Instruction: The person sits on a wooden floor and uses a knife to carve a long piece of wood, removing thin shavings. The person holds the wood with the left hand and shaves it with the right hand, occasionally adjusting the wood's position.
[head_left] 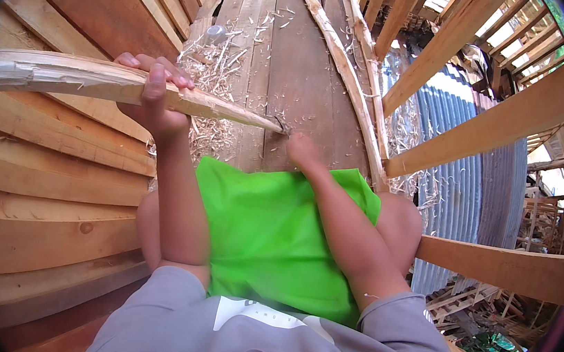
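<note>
A long, pale wooden pole (50,71) with a rough, faceted surface runs from the left edge of the frame to a narrow tip near its centre. The fingers of the left hand (157,112) wrap firmly around it in the left-centre. The right hand (304,152), at the centre, looks curled in beside the tip, next to a small dark curved piece (279,124); its fingers are turned away, so I cannot tell whether they grip that piece.

The work looks well advanced: hardly any bark shows on the pole, the end near the right hand is slender, and curly pale wood shavings (211,137) lie thick on the brown plank floor (300,60) in the upper-centre left. The thick end at far left looks coarse and uneven, so smoothing may remain there. Two more pale, slim poles, one (342,61) beside the other (370,57), lie at upper centre-right.

A white print (266,317) crosses the grey shirt (155,314) at the bottom; its marks are illegible. No other label is readable.
</note>
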`<action>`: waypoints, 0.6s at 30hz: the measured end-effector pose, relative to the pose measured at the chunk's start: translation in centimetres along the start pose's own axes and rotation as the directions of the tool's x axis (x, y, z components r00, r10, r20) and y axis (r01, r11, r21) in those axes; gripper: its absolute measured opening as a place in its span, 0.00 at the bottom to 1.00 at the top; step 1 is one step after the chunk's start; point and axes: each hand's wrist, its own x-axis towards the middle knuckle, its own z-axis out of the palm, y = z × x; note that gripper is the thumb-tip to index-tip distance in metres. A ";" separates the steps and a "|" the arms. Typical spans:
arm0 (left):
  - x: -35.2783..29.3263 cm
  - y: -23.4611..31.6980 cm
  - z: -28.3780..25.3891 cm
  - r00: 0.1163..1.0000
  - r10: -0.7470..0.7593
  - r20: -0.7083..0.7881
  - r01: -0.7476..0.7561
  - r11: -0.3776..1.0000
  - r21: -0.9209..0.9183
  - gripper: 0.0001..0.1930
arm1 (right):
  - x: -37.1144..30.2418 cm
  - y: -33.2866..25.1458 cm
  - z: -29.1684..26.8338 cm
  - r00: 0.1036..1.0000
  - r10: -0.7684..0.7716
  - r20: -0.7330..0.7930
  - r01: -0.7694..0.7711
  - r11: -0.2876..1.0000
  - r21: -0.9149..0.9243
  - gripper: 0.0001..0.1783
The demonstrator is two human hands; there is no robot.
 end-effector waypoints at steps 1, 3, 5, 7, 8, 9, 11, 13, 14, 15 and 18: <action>0.1 0.0 -0.3 1.000 0.004 0.027 -0.003 1.000 -0.027 0.16 | 0.1 -0.4 -0.2 0.998 0.038 0.045 -0.039 0.999 0.013 0.35; 0.3 0.3 -1.5 1.000 0.027 0.000 -0.027 0.998 0.049 0.16 | -0.3 -4.7 -0.6 0.960 0.184 0.213 -0.204 0.976 0.079 0.35; 0.0 0.0 -1.4 0.999 0.037 -0.035 -0.033 0.995 0.093 0.16 | -0.3 -7.9 -0.8 0.941 0.216 0.259 -0.251 0.962 0.107 0.36; 0.0 -0.4 -0.4 0.996 0.042 -0.083 -0.030 0.990 0.136 0.15 | -0.5 -8.5 -0.3 0.985 0.070 0.157 -0.082 0.994 0.076 0.35; 0.1 -0.2 0.2 0.994 0.041 -0.105 -0.019 0.980 0.196 0.15 | -0.7 -7.8 -0.1 0.973 0.130 0.189 -0.149 0.985 0.090 0.35; -0.1 -0.1 0.3 0.991 0.041 -0.126 -0.007 0.967 0.256 0.15 | -0.4 -6.9 -0.3 0.957 0.190 0.221 -0.216 0.971 0.101 0.35; -0.1 0.2 0.4 0.996 0.000 -0.092 0.014 0.987 0.159 0.15 | 0.8 -3.0 -0.5 0.977 0.116 0.181 -0.119 0.993 0.004 0.36; 0.1 0.2 0.0 1.000 -0.020 0.018 0.019 0.999 0.049 0.15 | 1.2 1.6 0.3 0.991 0.021 0.128 -0.006 0.993 -0.121 0.36; -0.1 0.0 -0.2 0.999 0.018 -0.032 -0.014 0.993 0.120 0.15 | 1.2 0.9 0.3 0.990 0.038 0.136 -0.020 0.992 -0.128 0.36; 0.3 -0.1 -0.3 1.000 0.012 -0.009 -0.011 0.994 0.111 0.15 | 2.1 -0.1 0.4 0.962 0.190 0.194 -0.189 0.982 -0.027 0.35; 0.2 0.0 -0.9 1.000 0.003 0.009 -0.004 0.996 0.091 0.15 | 0.8 -6.0 0.4 0.990 0.106 0.094 -0.107 0.994 0.003 0.32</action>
